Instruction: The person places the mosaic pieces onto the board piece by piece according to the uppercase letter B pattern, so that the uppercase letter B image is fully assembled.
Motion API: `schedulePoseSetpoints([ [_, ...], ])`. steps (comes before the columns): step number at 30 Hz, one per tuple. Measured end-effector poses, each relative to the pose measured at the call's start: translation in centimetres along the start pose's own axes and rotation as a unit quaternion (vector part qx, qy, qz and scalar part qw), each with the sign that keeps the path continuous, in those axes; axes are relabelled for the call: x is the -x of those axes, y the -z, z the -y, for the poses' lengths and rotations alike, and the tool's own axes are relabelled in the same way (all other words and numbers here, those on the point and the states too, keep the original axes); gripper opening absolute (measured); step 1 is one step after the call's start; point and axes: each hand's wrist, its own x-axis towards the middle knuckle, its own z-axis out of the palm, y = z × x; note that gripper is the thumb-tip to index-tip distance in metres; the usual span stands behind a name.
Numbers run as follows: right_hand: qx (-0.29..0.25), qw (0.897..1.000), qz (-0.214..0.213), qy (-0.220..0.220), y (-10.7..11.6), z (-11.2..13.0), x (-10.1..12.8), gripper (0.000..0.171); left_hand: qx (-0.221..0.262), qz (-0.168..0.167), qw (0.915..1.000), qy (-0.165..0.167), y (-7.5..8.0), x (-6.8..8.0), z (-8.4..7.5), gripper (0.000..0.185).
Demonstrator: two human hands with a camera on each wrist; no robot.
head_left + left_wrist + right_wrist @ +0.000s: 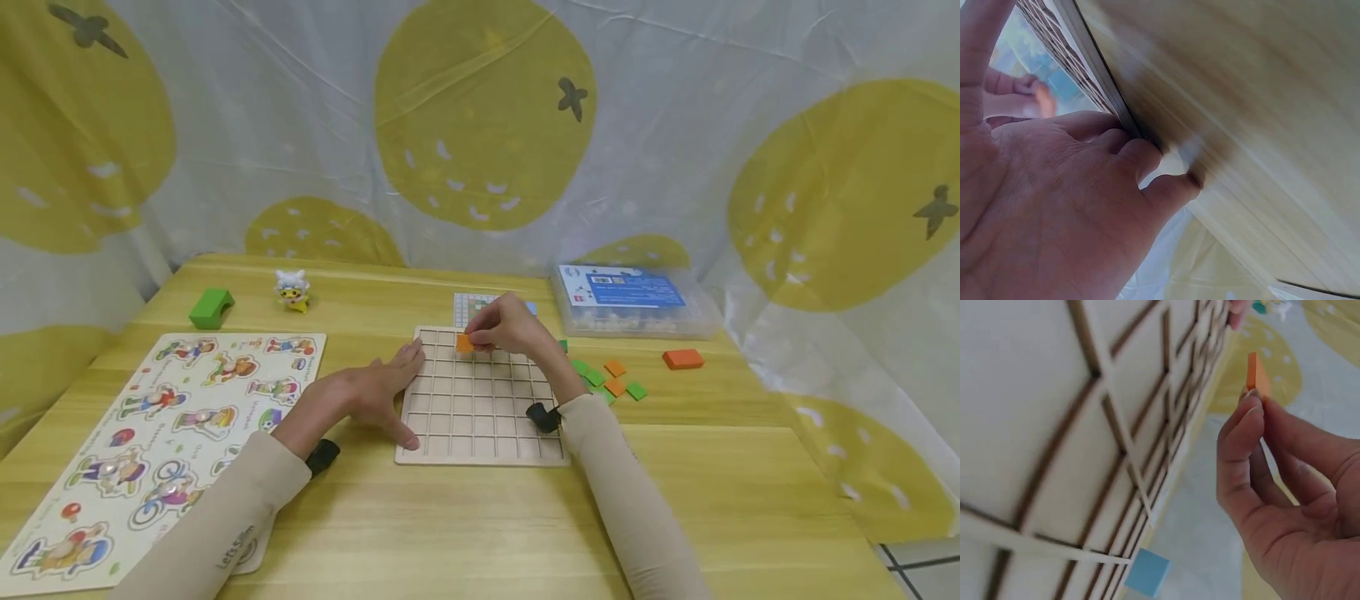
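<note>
Right hand (1285, 506) pinching orange tile (1257, 376) — edge-on, above grid board (480, 400)

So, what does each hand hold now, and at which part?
The right hand pinches an orange tile by one edge, between its fingers, above the grid board. The left hand holds nothing; it rests flat against the board's left edge.

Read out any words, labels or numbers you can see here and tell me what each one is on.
"Let's Slim": on the left sleeve.
Blue label on the clear plastic box: print too small to read.
Captions on the figure puzzle board: too small and blurred to read.
Nothing legible on the grid board or the orange tile.
</note>
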Motion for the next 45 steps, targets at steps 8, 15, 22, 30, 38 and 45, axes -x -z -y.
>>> schedulePoseSetpoints([
  [8,0.056,0.998,0.015,-0.038,-1.0,-0.3,-0.3,0.007,-0.001,0.001,1.0,0.004,0.0,-0.1,-0.1,0.137],
  [15,0.094,0.995,0.011,-0.014,-1.1,-0.3,-0.5,0.014,0.0,0.0,1.0,0.001,0.0,-0.1,0.0,0.137],
  [22,0.094,0.995,0.021,0.002,-0.8,-0.4,-0.2,0.017,-0.003,0.001,1.0,-0.001,0.0,-0.3,0.1,0.137],
  [30,0.164,0.982,0.087,0.044,-0.9,-0.7,-0.3,0.03,-0.003,0.002,1.0,0.0,-0.1,-0.3,0.3,0.137],
  [38,0.179,0.976,0.106,0.058,-0.2,-0.6,0.1,0.03,-0.006,0.001,1.0,-0.003,0.0,-0.3,0.1,0.136],
  [45,0.158,0.978,0.113,0.071,0.7,-1.2,0.7,0.034,-0.003,-0.001,1.0,-0.004,-0.1,-0.1,0.2,0.136],
])
